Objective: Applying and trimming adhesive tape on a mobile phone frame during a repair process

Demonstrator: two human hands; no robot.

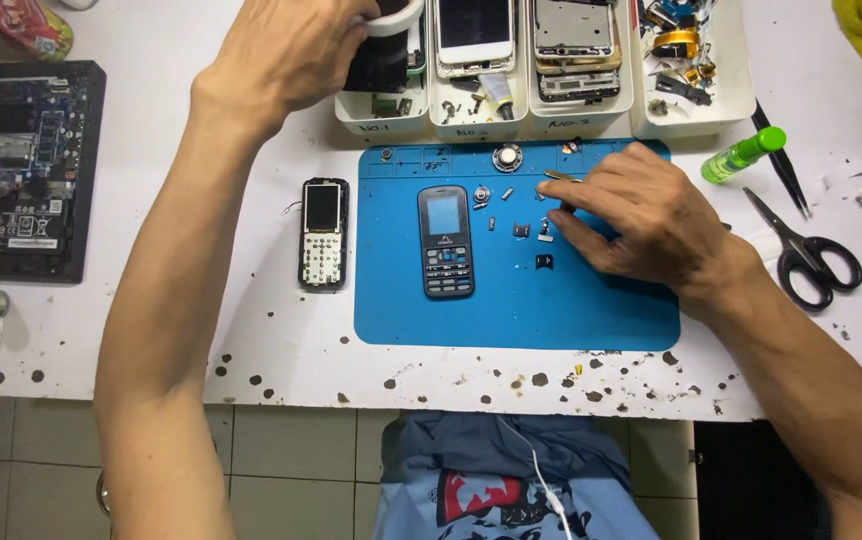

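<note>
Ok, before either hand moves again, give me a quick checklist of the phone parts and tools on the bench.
1. Black keypad phone flat on the blue mat: ok.
2. Small loose parts kept on the mat: ok.
3. Right hand on the mat, holding a thin metal tool: ok; its tip: cannot tell.
4. Left hand on a roll of tape over the white trays: ok.
5. Opened phone body off the mat: not ok.
6. Scissors away from both hands: ok.
</note>
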